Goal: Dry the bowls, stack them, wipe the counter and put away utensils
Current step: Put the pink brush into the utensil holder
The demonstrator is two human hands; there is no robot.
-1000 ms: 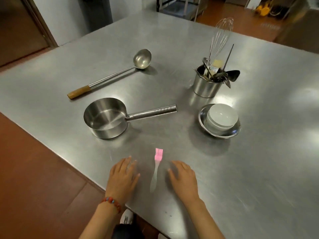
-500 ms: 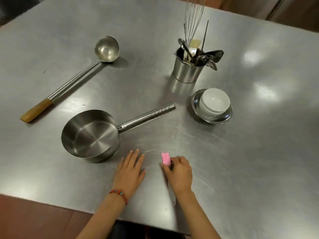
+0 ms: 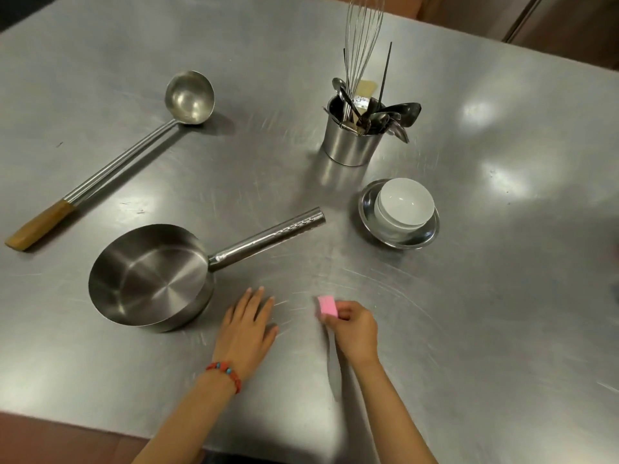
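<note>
My right hand (image 3: 355, 329) is closed around a pastry brush (image 3: 327, 305) with a pink head; its clear handle runs down under my wrist, blurred. My left hand (image 3: 246, 329) lies flat and open on the steel counter (image 3: 485, 313), beside a steel saucepan (image 3: 150, 279). White bowls (image 3: 403, 205) sit stacked inside a steel bowl (image 3: 425, 234) to the upper right of my hands. Behind them a steel utensil holder (image 3: 351, 145) stands with a whisk, spoons and chopsticks in it. A long ladle (image 3: 134, 149) with a wooden grip lies at the far left.
The saucepan's handle (image 3: 271, 236) points right toward the bowls. The counter's near edge (image 3: 100, 420) runs just below my forearms, with red-brown floor beyond it. The right side of the counter is bare steel.
My right hand moved onto the pastry brush, closed on it and lifted its pink head off the counter. The camera came closer and tilted down.
</note>
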